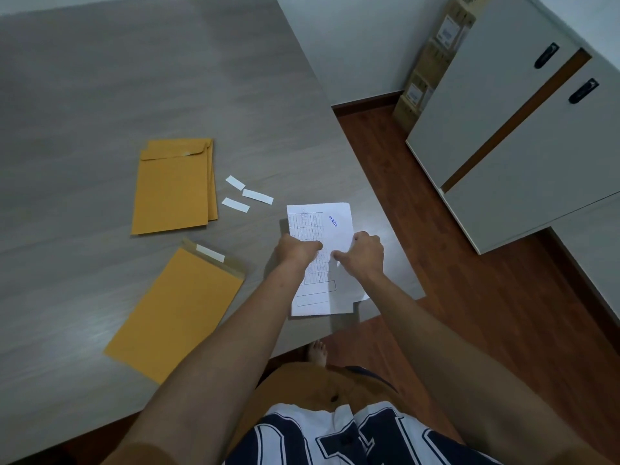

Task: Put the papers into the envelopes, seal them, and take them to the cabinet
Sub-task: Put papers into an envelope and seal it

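Observation:
A white printed paper, folded, lies near the right corner of the grey table. My left hand and my right hand both pinch it with curled fingers, side by side at its middle. An open yellow envelope with its flap up and a white seal strip lies to the left of my left arm. A stack of yellow envelopes with flaps closed lies further back. The white cabinet with two dark handles stands on the right.
Three small white strips lie on the table between the envelope stack and the paper. Cardboard boxes stand against the wall beside the cabinet. Brown wooden floor runs between table and cabinet. My bare foot shows under the table edge.

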